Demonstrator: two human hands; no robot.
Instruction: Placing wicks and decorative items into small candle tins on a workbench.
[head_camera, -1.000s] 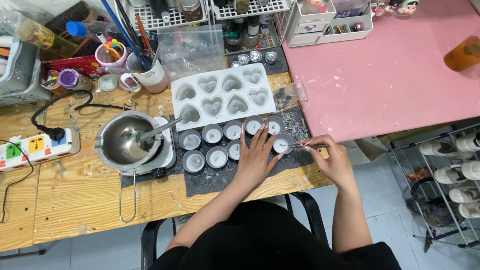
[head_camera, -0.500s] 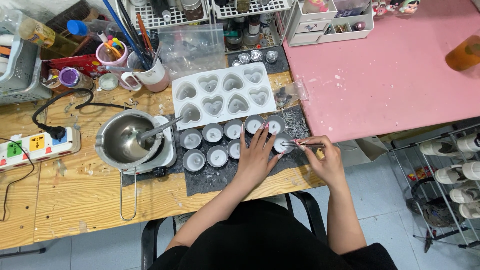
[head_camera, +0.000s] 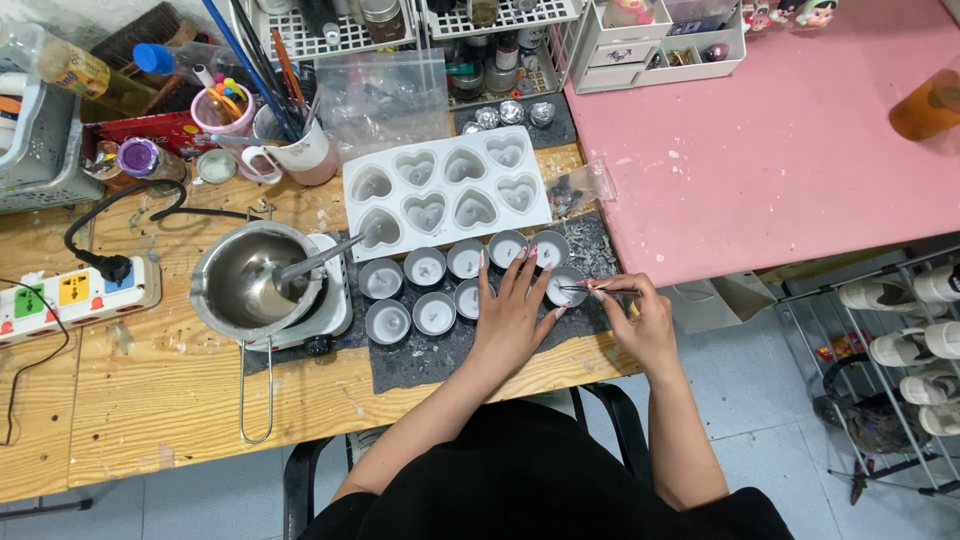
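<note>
Wood bench: right hand (head_camera: 640, 325) w/ tweezers (head_camera: 585, 287) in candle cup (head_camera: 566, 287).

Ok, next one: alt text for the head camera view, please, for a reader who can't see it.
A seated person's right hand holds tweezers with the tips over a small round metal cup, while the left hand lies flat beside it on a dark mat. More cups, a white heart-shaped mould and a metal melting pot sit on the wooden table.
</note>
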